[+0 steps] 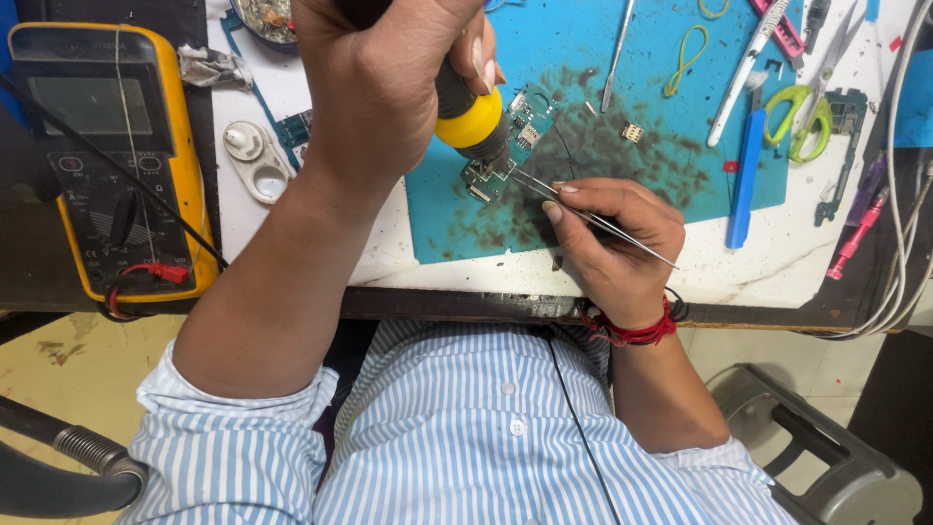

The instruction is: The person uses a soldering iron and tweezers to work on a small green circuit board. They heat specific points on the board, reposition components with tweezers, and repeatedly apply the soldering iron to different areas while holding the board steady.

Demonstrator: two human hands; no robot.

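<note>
The left hand [379, 87] grips a yellow-collared heat tool [469, 122], its nozzle over a small circuit board [505, 146]. The right hand [612, 238] pinches tweezers [593, 219], tips touching the board (lying on a scorched blue mat [632, 185]). A yellow multimeter [107, 156] sits far left.

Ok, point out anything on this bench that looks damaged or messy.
The blue work mat is blotched with dark scorch-like stains around the small circuit board. The white bench edge looks chipped and grimy. Nothing appears spilled.
</note>
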